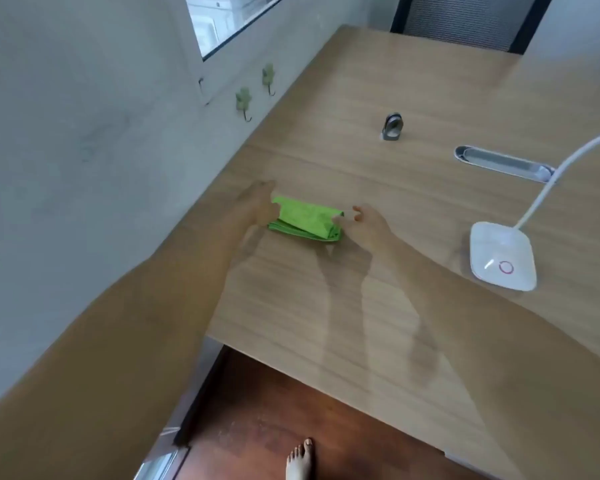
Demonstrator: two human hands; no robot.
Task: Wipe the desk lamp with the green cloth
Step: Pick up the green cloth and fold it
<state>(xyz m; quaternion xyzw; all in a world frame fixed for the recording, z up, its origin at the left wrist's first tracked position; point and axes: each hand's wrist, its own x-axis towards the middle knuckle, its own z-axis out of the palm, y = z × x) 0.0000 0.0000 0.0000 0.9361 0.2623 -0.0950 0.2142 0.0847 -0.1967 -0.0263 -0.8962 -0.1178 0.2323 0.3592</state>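
Now the left hand [258, 202] sits at the left end of the folded green cloth [307, 223], its fingers curled onto that end and touching it, though the blur hides whether they truly pinch it. At the cloth's right end the right hand [368, 221] has thumb and fingertips drawn close together, touching the cloth's far right corner; a firm grip cannot be told. Flat on the wooden desk [378, 81] lies the cloth, near the desk's left edge by the wall. Well apart to the right stands the white desk lamp [501, 259], its base showing a red ring, its bendy neck curving up out of frame. Farther off lie an oval cable grommet [503, 163] and a small metal clip [392, 126].
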